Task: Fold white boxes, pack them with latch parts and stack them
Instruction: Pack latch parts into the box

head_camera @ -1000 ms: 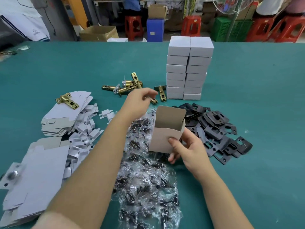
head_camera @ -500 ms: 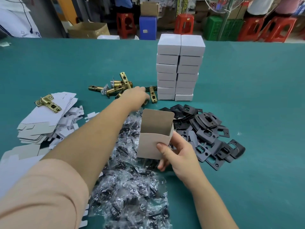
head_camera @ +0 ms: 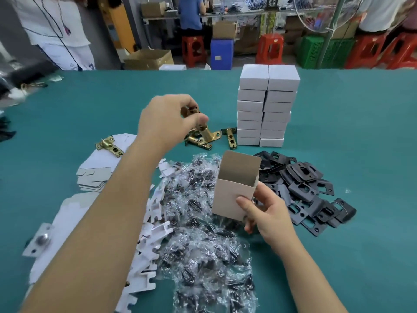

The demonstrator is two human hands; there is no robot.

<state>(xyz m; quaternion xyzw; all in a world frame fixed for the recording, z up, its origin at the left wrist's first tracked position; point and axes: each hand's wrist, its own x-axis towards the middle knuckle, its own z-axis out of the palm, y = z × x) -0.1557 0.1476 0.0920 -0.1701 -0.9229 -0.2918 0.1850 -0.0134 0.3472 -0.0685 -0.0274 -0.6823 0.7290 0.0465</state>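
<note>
My right hand [head_camera: 265,213] grips a small white box [head_camera: 233,189] upright, its top flap open and the brown inside showing. My left hand [head_camera: 168,119] is raised above the table and pinches a brass latch [head_camera: 206,132] that hangs from my fingers. Under it lie a few more brass latches [head_camera: 198,141], and one latch [head_camera: 231,137] lies beside the stack. Two tall columns of closed white boxes [head_camera: 267,105] stand behind them on the green table [head_camera: 361,132].
Clear bags of dark screws [head_camera: 203,222] spread under my arms. A heap of black strike plates [head_camera: 302,188] lies at the right. Flat white box blanks [head_camera: 94,172] with one brass latch [head_camera: 109,146] on top sit at the left. Stools and crates stand beyond the table's far edge.
My left hand reached to the brass latches, took one and lifted it off the table. My right hand kept the open box upright.
</note>
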